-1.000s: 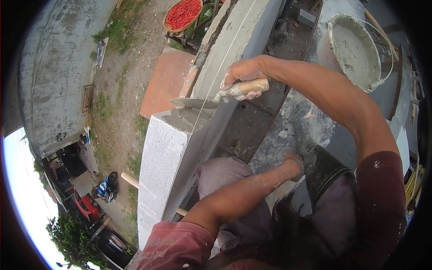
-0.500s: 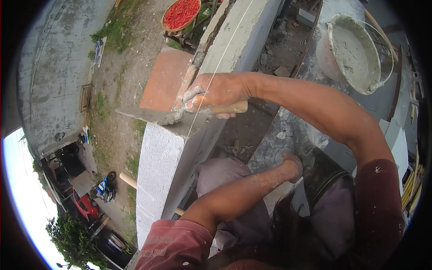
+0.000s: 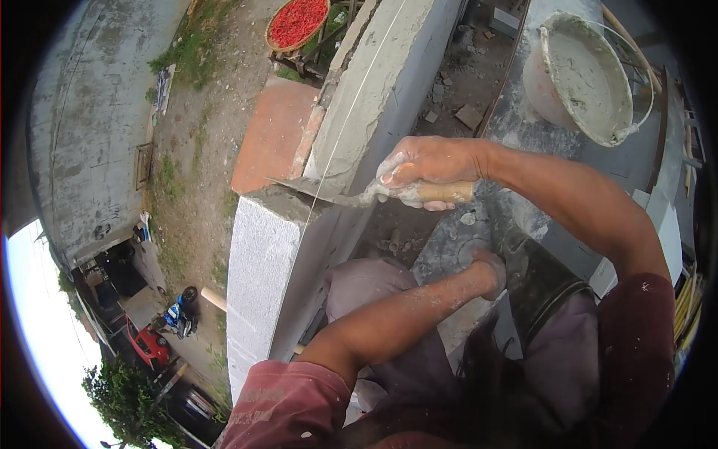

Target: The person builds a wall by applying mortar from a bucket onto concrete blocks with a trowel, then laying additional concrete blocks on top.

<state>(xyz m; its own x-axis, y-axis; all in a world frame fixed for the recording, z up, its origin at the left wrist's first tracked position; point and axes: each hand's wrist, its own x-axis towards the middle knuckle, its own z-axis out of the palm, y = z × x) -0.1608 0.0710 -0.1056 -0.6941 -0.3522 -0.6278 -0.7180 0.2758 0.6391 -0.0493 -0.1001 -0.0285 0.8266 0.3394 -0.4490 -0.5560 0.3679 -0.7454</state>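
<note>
My right hand (image 3: 432, 168) is wrapped round the wooden handle of a trowel (image 3: 446, 191). The trowel's mortar-smeared blade reaches left across the top of the wall, near the end of a white block (image 3: 258, 262). Wet grey mortar (image 3: 363, 101) covers the wall top beyond the blade. A taut white string (image 3: 345, 123) runs along the wall and passes over the blade. Low beside a dark boot (image 3: 542, 277), my left hand (image 3: 488, 274) is bent down near the dusty plank (image 3: 441, 254); its fingers are mostly hidden.
A bucket of wet mortar (image 3: 587, 82) with a wire handle stands on the right. An orange-brown board (image 3: 275, 135) lies against the wall's outer side. Far below are a basket of red chillies (image 3: 298, 24), a blue motorbike (image 3: 178, 314) and a red car (image 3: 147, 343).
My right hand has drawn the trowel to the right, pulling its blade back from the wall's outer edge. My left hand has stayed in nearly the same place.
</note>
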